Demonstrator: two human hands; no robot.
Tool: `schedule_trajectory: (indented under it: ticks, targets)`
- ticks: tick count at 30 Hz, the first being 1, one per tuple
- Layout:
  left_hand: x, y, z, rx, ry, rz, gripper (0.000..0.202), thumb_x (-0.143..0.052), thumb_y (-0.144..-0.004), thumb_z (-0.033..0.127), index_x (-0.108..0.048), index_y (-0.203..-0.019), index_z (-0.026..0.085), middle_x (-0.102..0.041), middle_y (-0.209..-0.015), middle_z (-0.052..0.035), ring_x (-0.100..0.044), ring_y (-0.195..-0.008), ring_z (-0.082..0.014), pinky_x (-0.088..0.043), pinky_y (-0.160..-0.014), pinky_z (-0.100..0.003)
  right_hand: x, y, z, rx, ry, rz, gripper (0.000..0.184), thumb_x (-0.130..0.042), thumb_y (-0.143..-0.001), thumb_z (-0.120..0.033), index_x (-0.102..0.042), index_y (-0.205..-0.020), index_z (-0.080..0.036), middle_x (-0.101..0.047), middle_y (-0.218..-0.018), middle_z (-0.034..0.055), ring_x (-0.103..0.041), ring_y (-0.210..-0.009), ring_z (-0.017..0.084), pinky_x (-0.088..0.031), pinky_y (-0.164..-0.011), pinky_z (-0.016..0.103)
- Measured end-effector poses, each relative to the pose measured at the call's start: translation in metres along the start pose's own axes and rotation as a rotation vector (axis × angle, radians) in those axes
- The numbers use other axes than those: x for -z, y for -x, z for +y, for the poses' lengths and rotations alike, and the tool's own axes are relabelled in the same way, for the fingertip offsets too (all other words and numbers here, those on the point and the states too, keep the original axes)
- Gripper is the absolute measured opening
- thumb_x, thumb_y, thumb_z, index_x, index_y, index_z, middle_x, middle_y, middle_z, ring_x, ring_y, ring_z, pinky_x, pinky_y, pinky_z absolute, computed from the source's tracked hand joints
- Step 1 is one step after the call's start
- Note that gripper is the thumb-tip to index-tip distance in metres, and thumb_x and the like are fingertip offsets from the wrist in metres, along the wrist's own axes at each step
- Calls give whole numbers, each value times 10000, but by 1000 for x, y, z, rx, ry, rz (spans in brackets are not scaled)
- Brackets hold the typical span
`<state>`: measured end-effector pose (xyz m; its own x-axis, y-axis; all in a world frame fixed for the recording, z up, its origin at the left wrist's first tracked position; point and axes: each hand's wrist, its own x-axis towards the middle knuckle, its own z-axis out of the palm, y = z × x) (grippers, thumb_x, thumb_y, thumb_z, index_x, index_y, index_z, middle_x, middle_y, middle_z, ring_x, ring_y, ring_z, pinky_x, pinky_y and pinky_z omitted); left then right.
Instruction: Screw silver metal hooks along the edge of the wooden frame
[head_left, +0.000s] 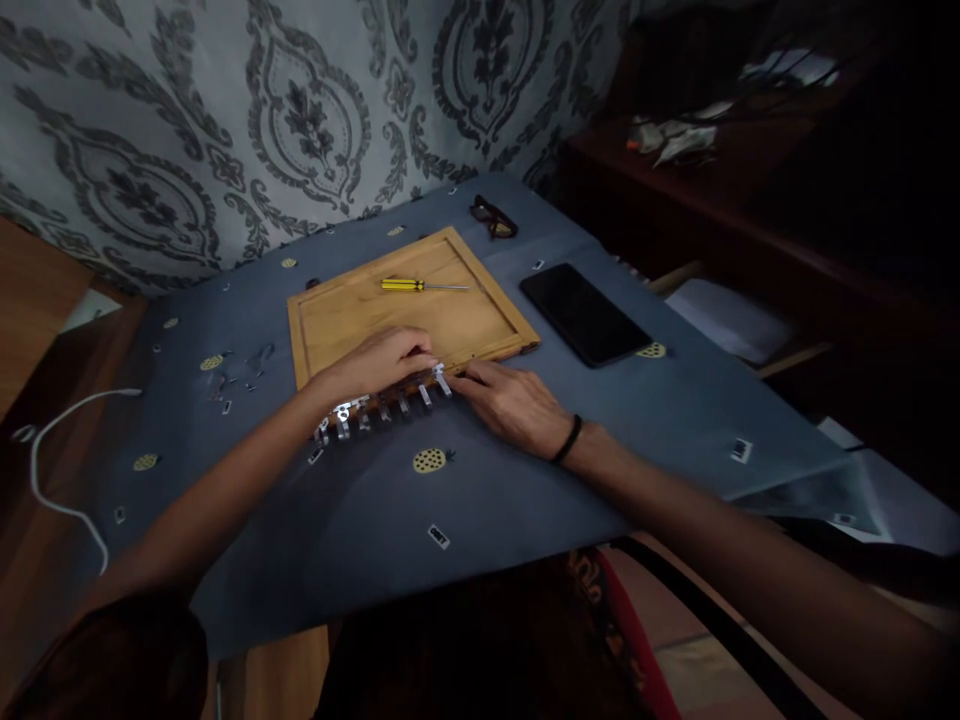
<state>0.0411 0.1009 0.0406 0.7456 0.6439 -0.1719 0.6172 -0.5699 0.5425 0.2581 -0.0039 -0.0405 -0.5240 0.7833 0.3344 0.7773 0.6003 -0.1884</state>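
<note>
One row of metal hooks (424,396) lies near mid-frame along the wooden panel's (341,330) lower edge. Left hand (386,360) above the row, fingers curled; right hand (517,400) at its right end, fingers nearly together; cannot tell whether either grips. Yellow screwdriver (403,285) on panel, upper centre.

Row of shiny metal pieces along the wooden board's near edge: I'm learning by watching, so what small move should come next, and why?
Probably steady the rightmost shiny metal piece with the bare right hand: that hand reaches right up to it, while the left hand is close by, over the near edge of the flat tan wooden board.
</note>
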Motion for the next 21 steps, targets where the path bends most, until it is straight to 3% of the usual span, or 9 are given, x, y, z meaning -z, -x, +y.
schedule_trajectory:
  ticks: [9,21]
  targets:
    - [6,-7,-1,9,5,-121,222,-613,-980,334,-620,-809,191,-632,-741,18,-549,-713,-152,-385,-673,-276,1,0,-2,5,31,35,387,-474,-1057,-104,-696,-1354,-214,-719,-976,60,-599,-819,162,-343,-648,279]
    - [4,-11,-2,-5,-56,-143,240,-588,-975,358,-632,-810,189,-629,-725,19,-551,-692,-145,-377,-645,-267,1,0,-3,-3,-1,22,372,-495,-1053,-95,-704,-1341,-205,-720,-1001,63,-582,-825,162,-328,-667,287]
